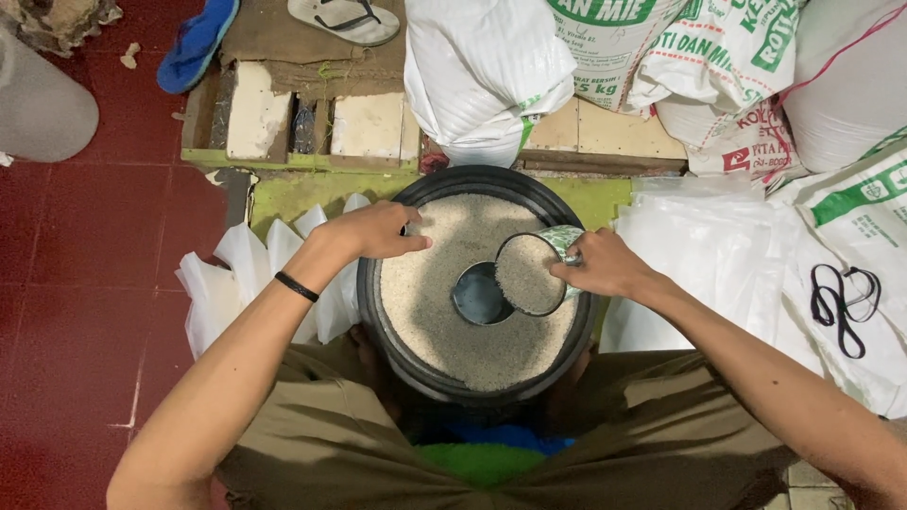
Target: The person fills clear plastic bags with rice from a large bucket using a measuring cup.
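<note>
**Grain scooping at the black tub — hands and surroundings**

A stack of clear plastic bags [222,279] is lying on the red tile floor [85,255] at far left. The left hand [373,231] is resting on the rim of the black tub [378,312], fingers curled loosely over the edge, holding nothing. The tub is sitting between the person's knees, filled with pale grain [430,283]. A grey funnel [477,295] is sitting sunk in the grain near the centre. The right hand [605,266] is gripping a patterned cup [534,269] — tilted, full of grain, just over the funnel. White sacks [718,57] are standing behind, at right.
</note>
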